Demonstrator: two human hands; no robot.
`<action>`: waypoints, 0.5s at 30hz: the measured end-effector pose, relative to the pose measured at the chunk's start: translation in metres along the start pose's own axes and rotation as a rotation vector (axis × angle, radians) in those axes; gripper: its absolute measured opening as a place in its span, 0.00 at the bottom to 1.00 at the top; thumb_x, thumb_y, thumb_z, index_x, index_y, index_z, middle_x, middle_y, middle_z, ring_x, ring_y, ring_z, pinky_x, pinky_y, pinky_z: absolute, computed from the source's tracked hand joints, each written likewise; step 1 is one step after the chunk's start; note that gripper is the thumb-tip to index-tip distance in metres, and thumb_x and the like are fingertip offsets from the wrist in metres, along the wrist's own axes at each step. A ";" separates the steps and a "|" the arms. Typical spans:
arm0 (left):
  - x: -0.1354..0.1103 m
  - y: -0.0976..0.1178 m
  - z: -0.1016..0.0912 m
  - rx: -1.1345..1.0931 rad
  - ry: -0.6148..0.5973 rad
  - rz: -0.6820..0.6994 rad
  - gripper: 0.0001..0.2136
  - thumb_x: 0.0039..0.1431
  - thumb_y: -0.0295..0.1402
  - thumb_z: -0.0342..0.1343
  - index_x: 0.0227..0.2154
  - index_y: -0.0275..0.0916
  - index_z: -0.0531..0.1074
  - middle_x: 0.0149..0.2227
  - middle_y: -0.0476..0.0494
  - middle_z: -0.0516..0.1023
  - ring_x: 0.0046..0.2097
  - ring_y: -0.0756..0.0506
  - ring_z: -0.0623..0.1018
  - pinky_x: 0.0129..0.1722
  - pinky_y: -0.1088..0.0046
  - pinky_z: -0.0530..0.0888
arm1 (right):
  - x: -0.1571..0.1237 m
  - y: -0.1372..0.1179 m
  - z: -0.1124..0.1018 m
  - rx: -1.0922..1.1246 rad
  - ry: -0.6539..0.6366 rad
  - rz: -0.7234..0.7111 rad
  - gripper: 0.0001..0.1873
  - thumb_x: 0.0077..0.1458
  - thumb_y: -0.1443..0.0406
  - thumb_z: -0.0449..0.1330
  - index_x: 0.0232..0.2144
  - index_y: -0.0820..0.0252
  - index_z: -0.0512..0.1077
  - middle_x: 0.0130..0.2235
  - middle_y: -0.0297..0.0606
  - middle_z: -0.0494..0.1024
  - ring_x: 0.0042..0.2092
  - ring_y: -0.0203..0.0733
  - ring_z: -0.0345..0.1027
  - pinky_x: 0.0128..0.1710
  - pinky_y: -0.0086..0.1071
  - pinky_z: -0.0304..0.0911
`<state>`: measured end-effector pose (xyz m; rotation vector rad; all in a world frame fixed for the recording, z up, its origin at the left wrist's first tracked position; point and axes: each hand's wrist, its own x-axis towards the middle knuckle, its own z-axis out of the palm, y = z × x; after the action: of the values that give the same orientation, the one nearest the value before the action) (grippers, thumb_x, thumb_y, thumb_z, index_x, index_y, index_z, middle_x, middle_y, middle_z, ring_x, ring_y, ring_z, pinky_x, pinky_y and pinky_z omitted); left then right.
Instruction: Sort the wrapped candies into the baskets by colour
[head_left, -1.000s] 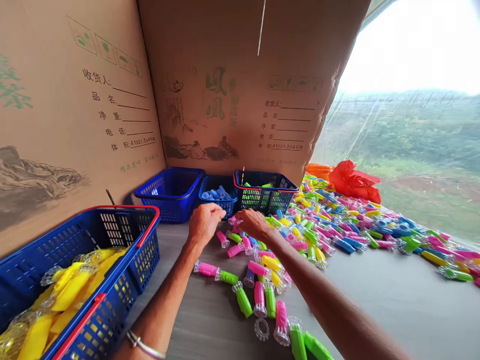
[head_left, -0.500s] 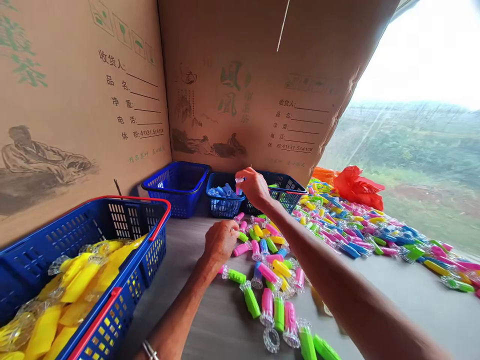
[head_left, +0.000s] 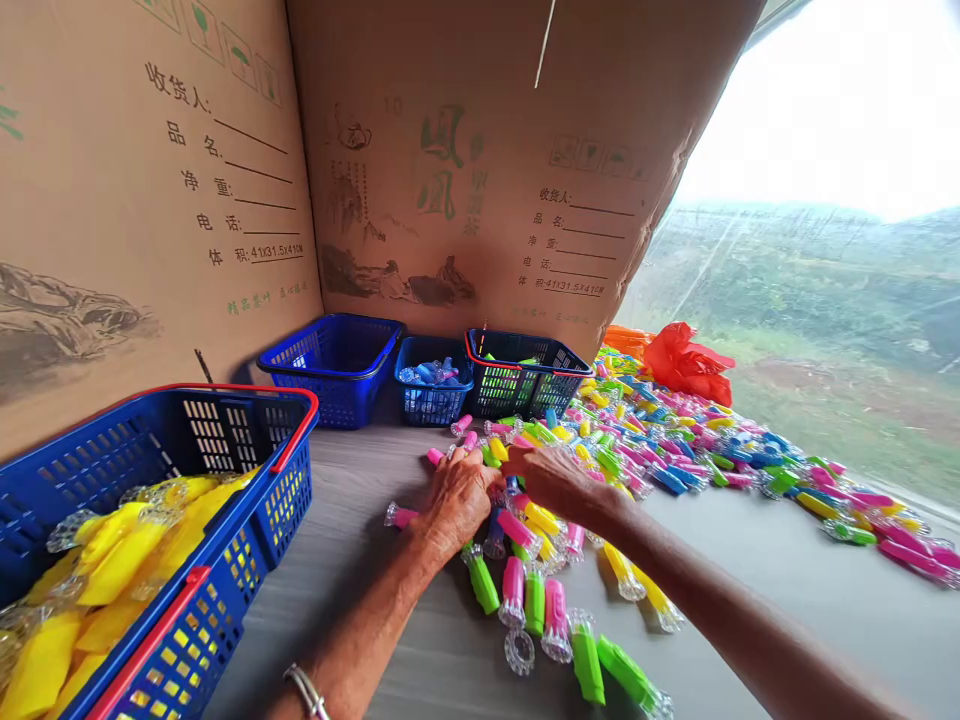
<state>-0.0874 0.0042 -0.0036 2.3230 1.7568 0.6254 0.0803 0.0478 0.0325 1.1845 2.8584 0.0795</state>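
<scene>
My left hand (head_left: 463,500) has its fingers curled together at the left side of a loose pile of small plastic flashlights with clear faceted heads. Beside it, my right hand (head_left: 553,480) reaches down into the pile, palm down and fingers bent. Both hands hide their fingertips, so anything pinched in them does not show clearly. Just below lie a pink flashlight (head_left: 517,533), a green flashlight (head_left: 481,582) and a blue one (head_left: 493,536). Beyond the hands stands a small blue basket (head_left: 433,411) holding blue flashlights.
A large blue basket (head_left: 274,530) with red handles and yellow flashlights stands at left. Behind are a deep blue basket (head_left: 330,400) and a dark basket (head_left: 525,397) with green pieces. Cardboard walls (head_left: 465,60) enclose the back. Red plastic bags (head_left: 686,365) lie by the window.
My right hand has come down from above the small basket, where it held a clear-headed piece, to the pile. My left hand has shifted slightly toward me. The view has turned a little.
</scene>
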 end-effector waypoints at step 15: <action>-0.006 0.005 -0.043 0.169 -0.215 -0.155 0.15 0.60 0.28 0.46 0.37 0.40 0.79 0.41 0.37 0.80 0.45 0.39 0.78 0.47 0.62 0.70 | 0.088 0.005 -0.054 0.486 0.566 0.042 0.09 0.52 0.71 0.58 0.36 0.61 0.76 0.38 0.37 0.74 0.35 0.37 0.66 0.35 0.28 0.58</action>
<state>-0.1024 -0.0081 0.0354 2.2298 1.9265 0.2003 0.0183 0.1124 0.0844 1.5025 3.4762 -0.3574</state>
